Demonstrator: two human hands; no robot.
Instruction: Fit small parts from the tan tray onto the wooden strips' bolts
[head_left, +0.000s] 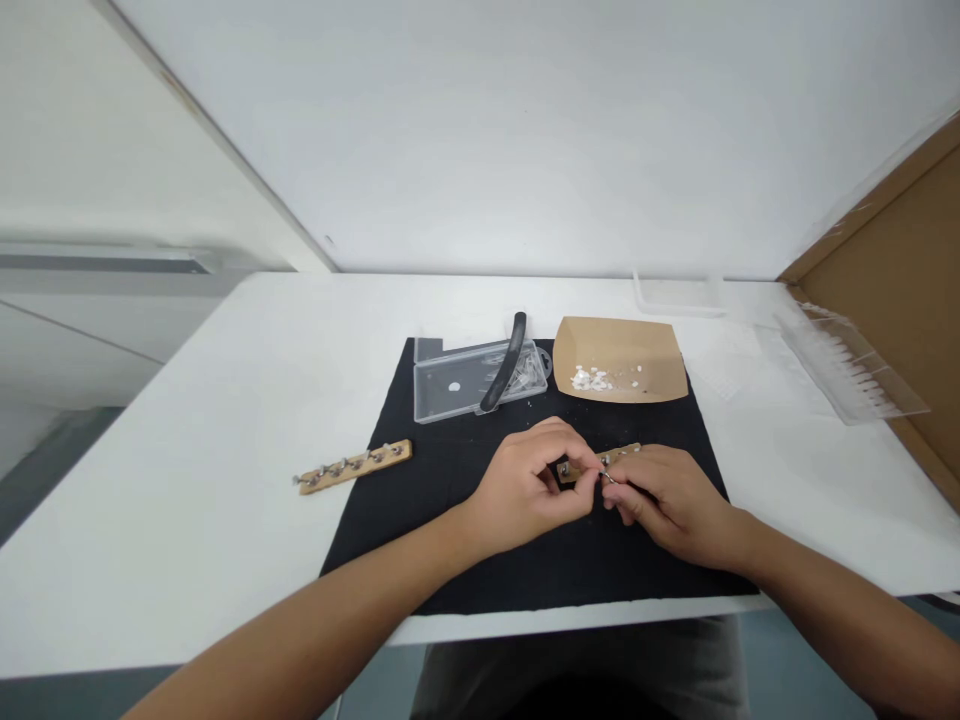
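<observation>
My left hand (536,480) is closed in a pinch, thumb and forefinger meeting at one end of a small, thin metal piece (609,478). The other end of that piece sits between the thumb and fingers of my right hand (664,500), also closed. Just behind the fingertips lies a wooden strip (570,472) with small metal fittings, partly covered by my right hand. A second wooden strip (356,467), carrying a row of several metal fittings with pale tops, rests at the left, over the edge of the black cloth (465,560).
Behind my hands are an open clear plastic case (442,405) with several clear slivers, a curved black bar (506,360) across it, and a brown paper tray (622,340) holding small white pieces. Clear plastic packs (847,360) lie at the right beside a cardboard box (900,240).
</observation>
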